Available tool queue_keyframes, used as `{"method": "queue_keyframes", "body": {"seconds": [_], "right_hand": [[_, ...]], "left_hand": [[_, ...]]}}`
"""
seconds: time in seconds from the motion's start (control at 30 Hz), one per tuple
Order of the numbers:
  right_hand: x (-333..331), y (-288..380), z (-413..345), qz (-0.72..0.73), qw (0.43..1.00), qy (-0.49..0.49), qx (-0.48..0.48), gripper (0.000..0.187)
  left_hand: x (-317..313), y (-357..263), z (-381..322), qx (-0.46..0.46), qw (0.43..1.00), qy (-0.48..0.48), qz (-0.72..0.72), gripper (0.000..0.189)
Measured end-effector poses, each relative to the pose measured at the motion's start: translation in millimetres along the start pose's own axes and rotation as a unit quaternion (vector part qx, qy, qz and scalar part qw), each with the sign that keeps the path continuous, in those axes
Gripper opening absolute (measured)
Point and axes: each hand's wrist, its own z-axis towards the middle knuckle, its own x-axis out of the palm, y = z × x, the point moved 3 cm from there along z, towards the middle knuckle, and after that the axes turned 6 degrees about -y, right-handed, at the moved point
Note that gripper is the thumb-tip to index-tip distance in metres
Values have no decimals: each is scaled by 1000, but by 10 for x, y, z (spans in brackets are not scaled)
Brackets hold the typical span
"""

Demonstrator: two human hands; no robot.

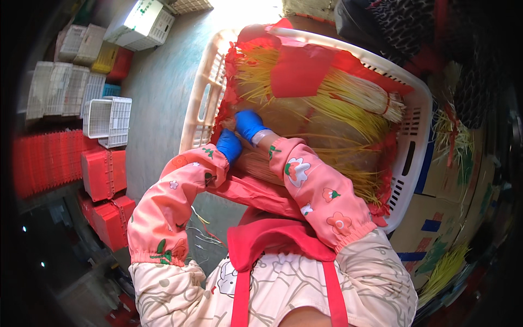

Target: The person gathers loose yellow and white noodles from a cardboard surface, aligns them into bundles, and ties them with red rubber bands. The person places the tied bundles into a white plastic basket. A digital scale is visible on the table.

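A large white plastic crate [423,122] lies before me, lined with red sheeting [249,196]. Bundles of long yellow-green stalks [351,110] with pale ends rest inside, some tied with a red band. A red sheet [300,71] covers part of the upper bundles. My left hand [229,146], in a blue glove, is at the crate's near left corner. Just above and to the right, my right hand [249,124], also blue-gloved, bends down over the stalk ends by the lining. The fingers of both hands are hidden, so what they hold cannot be made out.
White plastic baskets [107,120] and red crates [104,173] are stacked at the left. Flattened cardboard [429,204] with blue tape lies at the right, with loose stalks [445,269] beside it. Black netting [412,24] is at the upper right.
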Motion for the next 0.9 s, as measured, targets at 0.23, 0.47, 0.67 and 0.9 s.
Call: {"method": "queue_keyframes", "body": {"seconds": [0.23, 0.47, 0.67, 0.9], "right_hand": [[-306, 267, -267, -131, 989, 41, -63, 23], [-1219, 509, -384, -64, 995, -29, -77, 19], [-2917, 509, -834, 347, 921, -148, -100, 18], [-3448, -238, -908, 551, 771, -313, 61, 35]], "left_hand": [[-1141, -472, 188, 70, 970, 218, 84, 37], [-2930, -1048, 500, 209, 957, 77, 183, 10], [-4086, -1632, 1296, 300, 938, -89, 148, 11], [-3927, -1155, 1695, -102, 852, -487, -164, 56]]}}
